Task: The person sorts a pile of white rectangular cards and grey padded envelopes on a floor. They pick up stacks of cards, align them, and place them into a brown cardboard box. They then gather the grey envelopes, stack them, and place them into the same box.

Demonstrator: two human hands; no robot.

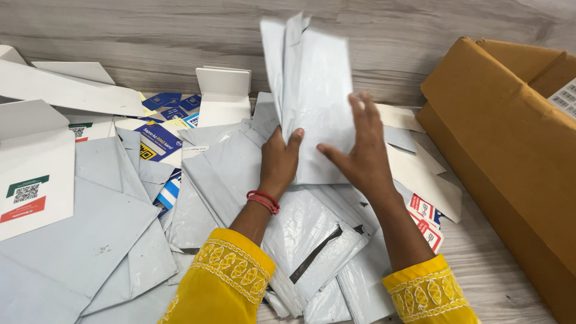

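- Nearest: yellow embroidered sleeves, red thread bangle on the left wrist.
- Left hand and right hand both grasp one pale grey plastic mailer bag, lifted upright above the heap; left fingers behind it, right thumb across the front.
- Heap of grey mailer bags covers the wooden surface; judged most lie unhandled.
- Farther: white card sleeves, blue printed cards, open white box.
- Brown cardboard carton cut off right; inside unseen. Bag's contents unclear.
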